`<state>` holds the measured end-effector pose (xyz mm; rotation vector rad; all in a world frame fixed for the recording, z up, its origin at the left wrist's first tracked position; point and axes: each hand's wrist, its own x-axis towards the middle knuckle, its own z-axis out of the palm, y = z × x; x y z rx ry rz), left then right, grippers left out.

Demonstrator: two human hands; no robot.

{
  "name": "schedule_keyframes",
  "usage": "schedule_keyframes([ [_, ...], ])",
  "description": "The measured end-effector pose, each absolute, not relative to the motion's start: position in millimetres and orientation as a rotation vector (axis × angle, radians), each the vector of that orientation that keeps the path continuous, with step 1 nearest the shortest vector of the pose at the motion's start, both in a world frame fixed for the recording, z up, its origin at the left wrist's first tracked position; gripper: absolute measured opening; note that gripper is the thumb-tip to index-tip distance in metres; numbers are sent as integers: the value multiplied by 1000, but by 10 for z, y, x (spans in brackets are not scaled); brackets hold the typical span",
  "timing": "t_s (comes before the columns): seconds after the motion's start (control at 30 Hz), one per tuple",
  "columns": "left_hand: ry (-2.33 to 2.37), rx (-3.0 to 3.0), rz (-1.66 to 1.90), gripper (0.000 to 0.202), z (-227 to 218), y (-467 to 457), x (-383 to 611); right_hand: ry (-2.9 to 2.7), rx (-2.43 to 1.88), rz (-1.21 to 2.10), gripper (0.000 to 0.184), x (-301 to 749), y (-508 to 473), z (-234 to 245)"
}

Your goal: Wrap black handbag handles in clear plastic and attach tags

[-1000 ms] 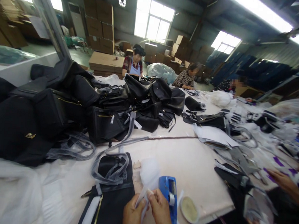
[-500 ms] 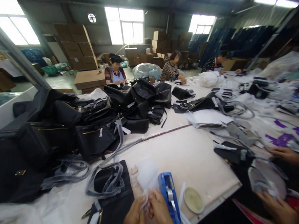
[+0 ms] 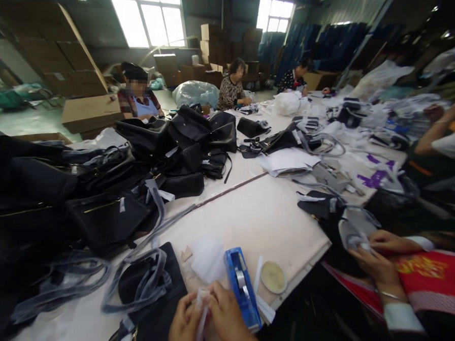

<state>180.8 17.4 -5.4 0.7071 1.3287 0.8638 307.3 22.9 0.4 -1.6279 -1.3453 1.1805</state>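
Observation:
My left hand [image 3: 183, 321] and my right hand [image 3: 223, 313] are close together at the table's near edge. Both are closed on a narrow, translucent white strip of wrapping [image 3: 201, 319], pinched between the fingertips; whether anything lies inside it I cannot tell. Just right of my right hand is a blue tape dispenser [image 3: 250, 308]. Thin white wrapping sheets [image 3: 208, 261] lie beyond my fingers. Left of my left hand is a black bag [image 3: 170, 274], on which a strap [image 3: 110, 286] wrapped in clear film is looped.
Black bags [image 3: 106, 217] are piled along the left. A round dish [image 3: 273, 277] sits near the right edge of the table [image 3: 248, 217]. Close on the right, a co-worker's hands [image 3: 379, 255] handle a wrapped piece. Other people sit across the table.
The view has swung right, so the table's things appear farther left. My hands stay on the white strip, which now shows longer between them. The co-worker's hands have come together.

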Motion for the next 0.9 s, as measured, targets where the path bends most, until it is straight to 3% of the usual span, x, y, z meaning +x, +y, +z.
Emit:
schedule_keyframes([
  [0.2, 1259, 578, 677, 47, 148, 257, 1736, -1324, -1780, 1120, 20, 3368, -1, 39],
  [0.33, 1318, 537, 700, 46, 212, 299, 1680, -1102, -2123, 826, 24, 3903, -293, -42],
  [0.63, 1233, 547, 698, 42, 168, 306, 1673, -1139, -2155, 1079, 24, 3973, -494, -329],
  [0.9, 1229, 561, 690, 43, 53, 284, 1583, -993, -1999, 1164, 23, 3936, -645, -87],
])
